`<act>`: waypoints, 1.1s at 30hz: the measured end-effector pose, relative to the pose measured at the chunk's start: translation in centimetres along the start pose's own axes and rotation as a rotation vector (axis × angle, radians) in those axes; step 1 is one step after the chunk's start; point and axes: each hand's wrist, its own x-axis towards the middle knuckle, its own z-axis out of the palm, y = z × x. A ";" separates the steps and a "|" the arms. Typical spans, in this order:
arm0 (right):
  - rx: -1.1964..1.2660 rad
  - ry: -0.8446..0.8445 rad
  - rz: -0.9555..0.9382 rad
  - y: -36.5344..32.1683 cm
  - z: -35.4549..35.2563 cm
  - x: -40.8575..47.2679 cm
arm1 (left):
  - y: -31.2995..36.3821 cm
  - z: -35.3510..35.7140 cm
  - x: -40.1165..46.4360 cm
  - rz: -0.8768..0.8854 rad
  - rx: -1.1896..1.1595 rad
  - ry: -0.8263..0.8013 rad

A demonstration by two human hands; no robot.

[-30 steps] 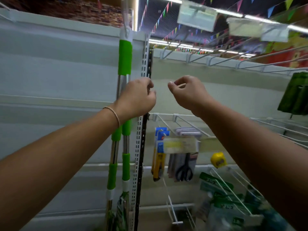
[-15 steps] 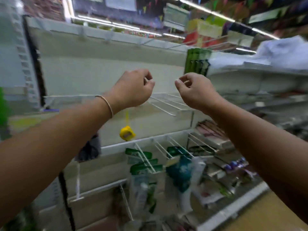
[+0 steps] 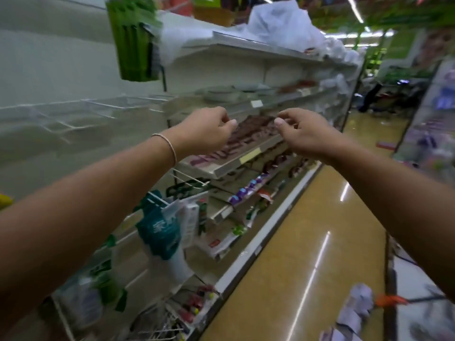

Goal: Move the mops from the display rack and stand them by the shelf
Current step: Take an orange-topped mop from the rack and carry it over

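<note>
The green-handled mops are out of view. My left hand [image 3: 204, 130], with a thin band on its wrist, and my right hand [image 3: 305, 134] are both raised side by side in front of the store shelf [image 3: 246, 157]. Their fingers are loosely curled and hold nothing. The two hands are a short gap apart and touch no goods. At the bottom right, on the floor, lies what looks like a white stringy mop head [image 3: 357, 308] with an orange collar, blurred.
Long shelving with packaged goods runs along the left. A green pack [image 3: 133, 40] hangs high up and white plastic bags [image 3: 280, 23] lie on top. The glossy yellow aisle floor [image 3: 307, 230] leads away, with another rack [image 3: 430, 107] on the right.
The view has swung right, from the rack upright with the green-handled mops to the aisle. My left hand let go of the mop pole. Both hands stay raised and their fingers have loosened.
</note>
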 end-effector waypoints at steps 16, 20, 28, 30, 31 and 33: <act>-0.088 0.166 0.436 22.4 -1.8 7.6 | 8.1 21.6 23.1 0.344 -0.160 -0.255; -0.105 0.217 0.532 27.0 -1.9 11.1 | 8.5 25.1 30.1 0.376 -0.211 -0.259; -0.101 0.276 0.651 35.5 -2.8 15.5 | 9.5 32.0 38.3 0.432 -0.274 -0.254; -0.093 0.285 0.668 37.9 -2.8 16.9 | 10.1 33.8 40.6 0.437 -0.294 -0.256; -0.089 0.287 0.676 39.3 -2.8 17.5 | 10.5 34.9 41.7 0.442 -0.298 -0.258; -0.079 0.297 0.684 42.2 -2.9 18.8 | 11.4 37.1 44.1 0.457 -0.295 -0.263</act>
